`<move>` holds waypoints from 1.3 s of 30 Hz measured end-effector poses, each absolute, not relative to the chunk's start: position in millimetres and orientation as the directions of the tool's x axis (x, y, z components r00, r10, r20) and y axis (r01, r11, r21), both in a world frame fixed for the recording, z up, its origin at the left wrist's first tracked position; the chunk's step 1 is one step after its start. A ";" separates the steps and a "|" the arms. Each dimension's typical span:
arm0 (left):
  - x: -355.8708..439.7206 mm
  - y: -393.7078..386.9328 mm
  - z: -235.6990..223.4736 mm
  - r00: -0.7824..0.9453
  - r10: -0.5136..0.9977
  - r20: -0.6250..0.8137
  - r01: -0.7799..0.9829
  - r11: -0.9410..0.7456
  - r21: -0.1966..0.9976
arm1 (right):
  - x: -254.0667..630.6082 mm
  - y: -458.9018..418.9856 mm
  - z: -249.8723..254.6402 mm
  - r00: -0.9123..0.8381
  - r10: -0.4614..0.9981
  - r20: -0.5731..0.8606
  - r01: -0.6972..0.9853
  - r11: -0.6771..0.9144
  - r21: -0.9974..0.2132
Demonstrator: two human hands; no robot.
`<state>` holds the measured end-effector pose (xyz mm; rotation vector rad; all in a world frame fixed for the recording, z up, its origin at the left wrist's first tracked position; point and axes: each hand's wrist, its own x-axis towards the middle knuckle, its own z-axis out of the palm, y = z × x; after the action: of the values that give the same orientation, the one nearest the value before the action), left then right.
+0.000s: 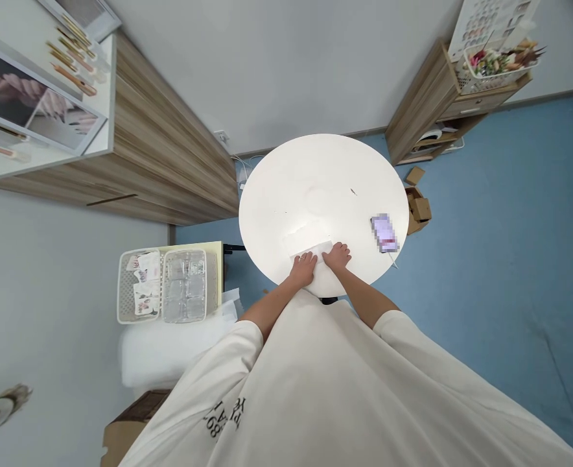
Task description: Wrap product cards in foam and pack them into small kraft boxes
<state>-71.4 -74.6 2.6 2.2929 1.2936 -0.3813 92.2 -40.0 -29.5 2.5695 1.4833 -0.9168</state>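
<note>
On a round white table (277,175), near its front edge, a thin white sheet (310,251) lies with a folded or rolled strip along it. Whether it is paper or plastic wrap I cannot tell. My left hand (304,268) is closed on the strip's near side, toward its left part, fingers bent over it; a ring shows on one finger. At the strip's right end my right hand (338,257) is also closed on it, thumb pointing inward. A flatter part of the sheet seems to stretch beyond the strip, hard to tell from the tabletop.
A blurred phone (384,233) with a cable lies on the table's right side. Baskets (162,285) of cards and clear boxes stand at left above a white bubble-wrap roll (164,350). Cardboard boxes (419,211) sit on the floor at right. A wooden cabinet (170,130) rises at left.
</note>
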 end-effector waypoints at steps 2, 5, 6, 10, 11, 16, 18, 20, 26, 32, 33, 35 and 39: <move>-72.7 -74.7 0.9 0.517 0.709 -0.479 0.856 -0.437 0.276 | 90.2 -39.0 -30.2 0.389 0.764 -0.515 0.786 -0.567 -0.248; -73.9 -74.6 -1.0 0.508 0.693 -0.511 0.861 -0.420 0.286 | 89.5 -37.9 -30.7 0.403 0.748 -0.528 0.761 -0.594 -0.261; -74.1 -74.5 -1.1 0.505 0.689 -0.520 0.863 -0.414 0.290 | 90.3 -37.8 -30.6 0.394 0.745 -0.539 0.751 -0.598 -0.278; -75.3 -72.5 1.0 0.504 0.681 -0.532 0.864 -0.394 0.314 | 96.1 -40.8 -27.9 0.306 0.740 -0.598 0.682 -0.609 -0.405; -75.9 -71.7 1.9 0.505 0.682 -0.529 0.863 -0.389 0.322 | 97.2 -42.4 -26.6 0.277 0.754 -0.595 0.671 -0.596 -0.442; -80.4 -68.6 4.7 0.514 0.695 -0.503 0.854 -0.359 0.376 | 91.5 -53.3 -20.9 0.052 0.865 -0.500 0.735 -0.372 -0.567; -83.1 -69.4 5.0 0.522 0.690 -0.501 0.847 -0.353 0.398 | 85.9 -57.4 -20.6 -0.044 0.879 -0.475 0.764 -0.277 -0.583; -86.7 -72.7 4.8 0.533 0.686 -0.496 0.838 -0.349 0.418 | 81.2 -60.8 -20.9 -0.110 0.877 -0.467 0.783 -0.213 -0.585; -101.7 -97.6 -1.7 0.403 0.811 -0.424 0.865 -0.186 0.465 | 79.8 -65.2 -15.1 -0.200 0.861 -0.468 0.834 -0.101 -0.543; -106.9 -112.7 -11.4 -0.069 0.856 -0.512 0.756 0.380 0.533 | 76.4 -62.2 -5.6 -0.278 0.813 -0.512 0.903 0.040 -0.427; -106.6 -111.7 -12.6 -0.124 0.826 -0.550 0.691 0.470 0.549 | 74.6 -61.0 -4.6 -0.272 0.810 -0.519 0.913 0.047 -0.405; -105.7 -107.6 -14.9 -0.208 0.761 -0.614 0.546 0.612 0.572 | 71.0 -58.5 -2.6 -0.257 0.807 -0.531 0.927 0.051 -0.372; -105.0 -96.2 -19.6 -0.337 0.641 -0.690 0.325 0.767 0.553 | 67.3 -54.9 2.0 -0.247 0.789 -0.563 0.941 0.055 -0.335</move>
<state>-105.0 -96.2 -19.6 0.7312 1.9464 0.3906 67.3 -54.9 2.0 1.7665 2.1023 -0.9674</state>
